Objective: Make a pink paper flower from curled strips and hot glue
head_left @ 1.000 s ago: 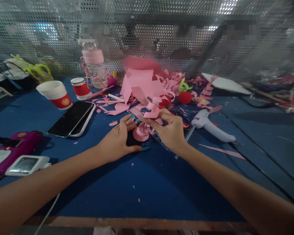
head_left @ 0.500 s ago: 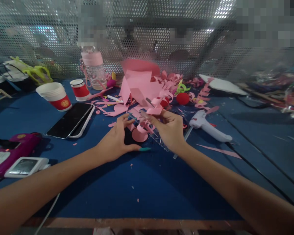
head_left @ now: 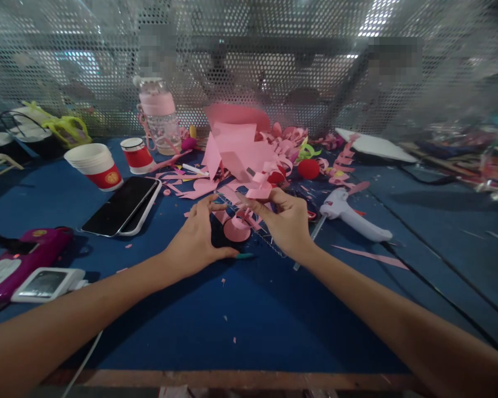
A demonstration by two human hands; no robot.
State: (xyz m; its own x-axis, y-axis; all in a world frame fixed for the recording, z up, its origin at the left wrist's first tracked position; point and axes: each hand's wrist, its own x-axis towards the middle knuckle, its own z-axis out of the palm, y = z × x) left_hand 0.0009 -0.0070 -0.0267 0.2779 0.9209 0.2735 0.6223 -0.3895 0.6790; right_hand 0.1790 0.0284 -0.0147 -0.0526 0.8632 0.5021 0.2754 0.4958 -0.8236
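Pink paper curl is pinched in right fingers; left fingers stand wide beside a pink disc.

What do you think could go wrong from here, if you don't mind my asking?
The glue gun lies with its clear rod passing behind the right forearm in this view, so moving that arm might jolt it. The white cable passes the left forearm and hangs over the front edge of the table, so it could snag. The pink paper curl in the right grip looks thin and might crease if squeezed too hard.
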